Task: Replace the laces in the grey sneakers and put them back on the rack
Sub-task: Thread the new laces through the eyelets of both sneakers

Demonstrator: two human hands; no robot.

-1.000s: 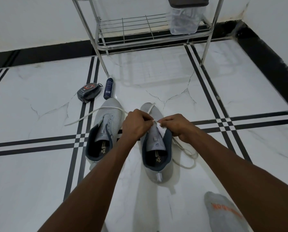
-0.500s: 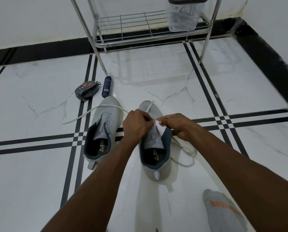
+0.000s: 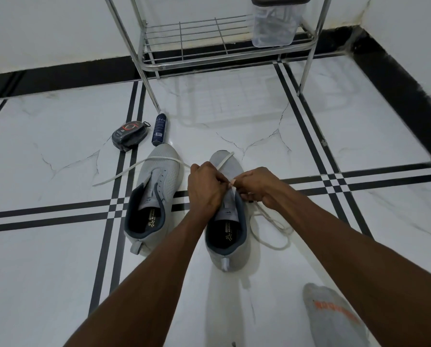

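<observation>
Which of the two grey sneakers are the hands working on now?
The right-hand sneaker: both the left hand and the right hand pinch a white lace over its tongue. The other sneaker lies untouched beside it.

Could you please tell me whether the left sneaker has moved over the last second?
No. The left sneaker still lies across the same black floor stripes, its toe just short of the blue bottle.

Single head-worn wide-angle view, looking forward and steeply down at the floor (image 3: 59, 271), close over both forearms; rack (image 3: 224, 33) along the frame's top edge.
</observation>
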